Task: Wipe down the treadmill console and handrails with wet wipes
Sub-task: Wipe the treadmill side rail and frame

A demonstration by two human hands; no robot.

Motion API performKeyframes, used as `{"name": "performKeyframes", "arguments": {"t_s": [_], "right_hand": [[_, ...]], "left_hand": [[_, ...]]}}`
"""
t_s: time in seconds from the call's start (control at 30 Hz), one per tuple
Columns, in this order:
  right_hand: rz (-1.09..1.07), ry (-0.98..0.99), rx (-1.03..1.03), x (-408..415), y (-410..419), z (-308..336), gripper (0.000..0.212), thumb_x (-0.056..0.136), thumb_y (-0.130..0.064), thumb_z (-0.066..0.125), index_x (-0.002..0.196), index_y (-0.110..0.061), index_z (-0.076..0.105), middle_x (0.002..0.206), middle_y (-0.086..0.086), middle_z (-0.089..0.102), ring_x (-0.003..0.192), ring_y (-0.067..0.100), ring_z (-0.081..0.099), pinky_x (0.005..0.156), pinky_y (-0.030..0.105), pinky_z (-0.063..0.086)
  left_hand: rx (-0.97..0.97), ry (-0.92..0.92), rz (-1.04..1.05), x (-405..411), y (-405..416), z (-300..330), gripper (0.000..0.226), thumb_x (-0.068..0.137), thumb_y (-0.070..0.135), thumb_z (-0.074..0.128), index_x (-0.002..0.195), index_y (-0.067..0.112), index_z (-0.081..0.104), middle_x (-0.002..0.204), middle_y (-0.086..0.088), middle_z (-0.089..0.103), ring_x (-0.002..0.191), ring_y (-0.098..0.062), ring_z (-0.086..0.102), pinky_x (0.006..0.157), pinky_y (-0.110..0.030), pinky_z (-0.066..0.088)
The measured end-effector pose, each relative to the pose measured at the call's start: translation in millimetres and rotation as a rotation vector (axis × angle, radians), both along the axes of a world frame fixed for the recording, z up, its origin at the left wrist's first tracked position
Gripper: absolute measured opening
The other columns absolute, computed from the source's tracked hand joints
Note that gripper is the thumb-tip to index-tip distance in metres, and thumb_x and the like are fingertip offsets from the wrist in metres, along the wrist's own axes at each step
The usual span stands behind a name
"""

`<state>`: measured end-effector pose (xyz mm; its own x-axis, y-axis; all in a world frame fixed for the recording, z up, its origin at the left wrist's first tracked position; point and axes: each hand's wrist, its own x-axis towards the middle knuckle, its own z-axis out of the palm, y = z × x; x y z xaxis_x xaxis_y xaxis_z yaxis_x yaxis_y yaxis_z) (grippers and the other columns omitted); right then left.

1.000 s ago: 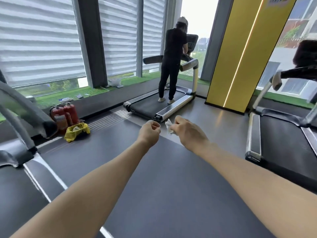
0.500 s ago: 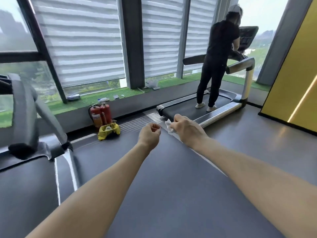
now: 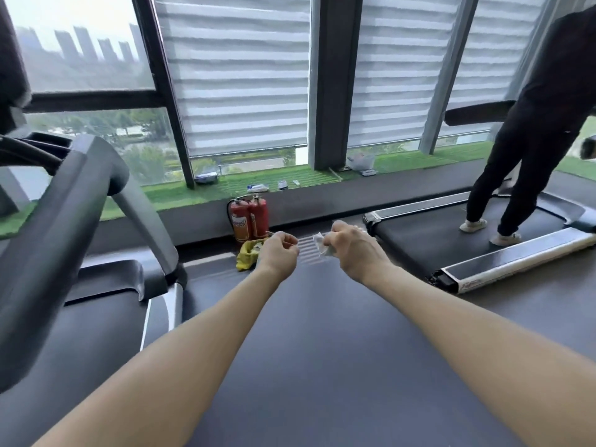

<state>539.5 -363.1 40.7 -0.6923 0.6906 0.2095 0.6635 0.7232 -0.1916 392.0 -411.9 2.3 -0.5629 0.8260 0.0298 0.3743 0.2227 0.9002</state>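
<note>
Wet wipe (image 3: 323,246), just one, white and crumpled soft, is pinched in my right hand (image 3: 354,250), sticking out toward my left hand (image 3: 280,253), which is curled in a loose fist close beside it and I think holding nothing. Past my knuckles stand two red fire extinguishers (image 3: 250,217) beside a yellow bag (image 3: 246,257), and one grey treadmill handrail (image 3: 54,227) slopes at my left.

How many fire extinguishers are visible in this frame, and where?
2. Both red fire extinguishers stand side by side on the floor against the low ledge under the window: one on the left, the other touching it on the right. A yellow bag lies in front.
</note>
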Motion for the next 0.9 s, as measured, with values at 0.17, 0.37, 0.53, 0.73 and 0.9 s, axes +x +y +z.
{"name": "performKeyframes", "arguments": {"t_s": [0.17,0.37,0.53,0.73,0.9], "right_hand": [[0.014,0.022,0.045,-77,116,10,0.024,0.099,-0.01,0.042,0.111,-0.009,0.062,0.11,0.007,0.052,0.099,0.027,0.058,0.068,0.024,0.031],[0.071,0.033,-0.011,-165,243,-17,0.019,0.096,-0.005,0.048,0.104,-0.004,0.064,0.105,0.008,0.054,0.091,0.031,0.059,0.075,0.034,0.046],[0.175,0.048,-0.032,-241,353,-39,0.021,0.096,-0.004,0.045,0.103,-0.006,0.065,0.104,0.006,0.056,0.088,0.028,0.059,0.073,0.034,0.047],[0.217,0.036,-0.081,-328,491,-42,0.023,0.094,-0.001,0.046,0.107,-0.008,0.064,0.11,0.005,0.057,0.096,0.027,0.059,0.081,0.034,0.047],[0.194,0.028,-0.198,-414,571,-65,0.02,0.092,-0.001,0.049,0.105,-0.01,0.062,0.111,0.005,0.059,0.101,0.024,0.056,0.084,0.034,0.046]], "left_hand": [[-0.034,-0.016,0.065,-79,108,8,0.008,0.093,0.011,0.052,0.092,0.018,0.057,0.084,0.0,0.058,0.081,-0.022,0.057,0.076,-0.037,0.056],[-0.103,0.01,0.114,-151,205,-12,0.008,0.093,0.015,0.053,0.097,0.018,0.058,0.08,0.006,0.055,0.078,-0.017,0.054,0.077,-0.031,0.047],[-0.134,0.026,0.199,-220,302,-26,0.011,0.093,0.011,0.051,0.101,0.014,0.059,0.087,0.001,0.055,0.08,-0.017,0.052,0.075,-0.031,0.046],[-0.133,-0.011,0.263,-301,422,-27,0.01,0.095,0.012,0.049,0.1,0.015,0.057,0.09,0.0,0.055,0.077,-0.014,0.051,0.062,-0.024,0.045],[-0.173,-0.04,0.32,-375,486,-46,0.014,0.094,0.012,0.05,0.105,0.012,0.06,0.092,0.0,0.056,0.083,-0.015,0.052,0.072,-0.024,0.042]]}}
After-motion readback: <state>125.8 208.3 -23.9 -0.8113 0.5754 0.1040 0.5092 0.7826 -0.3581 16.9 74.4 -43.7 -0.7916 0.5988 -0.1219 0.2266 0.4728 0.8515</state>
